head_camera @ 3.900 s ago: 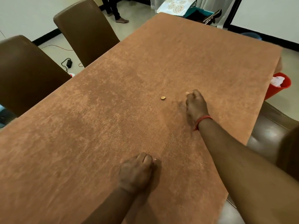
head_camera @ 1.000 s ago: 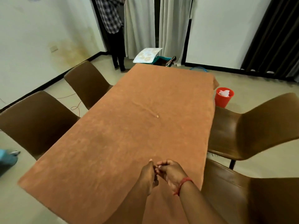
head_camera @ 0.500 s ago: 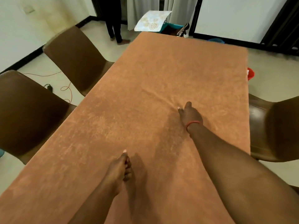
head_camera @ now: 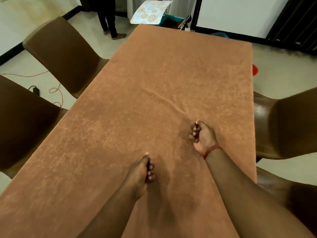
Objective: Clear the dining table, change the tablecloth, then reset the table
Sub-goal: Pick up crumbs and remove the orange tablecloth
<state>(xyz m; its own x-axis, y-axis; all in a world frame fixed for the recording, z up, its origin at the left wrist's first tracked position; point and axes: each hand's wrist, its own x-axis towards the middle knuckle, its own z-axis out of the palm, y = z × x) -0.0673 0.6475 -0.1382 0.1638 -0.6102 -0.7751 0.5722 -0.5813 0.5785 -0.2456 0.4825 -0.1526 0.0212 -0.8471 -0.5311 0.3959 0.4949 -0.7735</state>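
Head view is showing both hands over the table. Fingers (head_camera: 194, 130) of the right hand (head_camera: 203, 135) are curling tightly inward toward the palm, fingertips together; something small and pale is showing at the upper tip of the fist, but whether anything is being pinched there cannot be told. A red thread band (head_camera: 211, 150) is circling the right wrist. Fingers (head_camera: 150, 167) of the left hand (head_camera: 141, 170) are likewise curling under, nails facing right, the thumb tip pointing forward; nothing visible is being held, and whether the hand is touching the cloth cannot be told.

Both forearms are reaching in from the near edge, the right hand sitting further forward than the left and well apart from it.

An orange-brown tablecloth (head_camera: 154, 83) is covering the whole dining table, hanging past the edges. A low wrinkle (head_camera: 164, 98) is running diagonally across its middle, ending just ahead of the right fist.

Brown chairs are standing on the left side (head_camera: 60, 54) (head_camera: 22, 121) and the right side (head_camera: 284, 124). A red bin (head_camera: 255, 69) is peeking past the far right edge. A patterned board (head_camera: 151, 12) is leaning beyond the far end, and a standing person's legs (head_camera: 108, 18) are showing nearby. An orange cable (head_camera: 54, 90) is lying on the floor at left.
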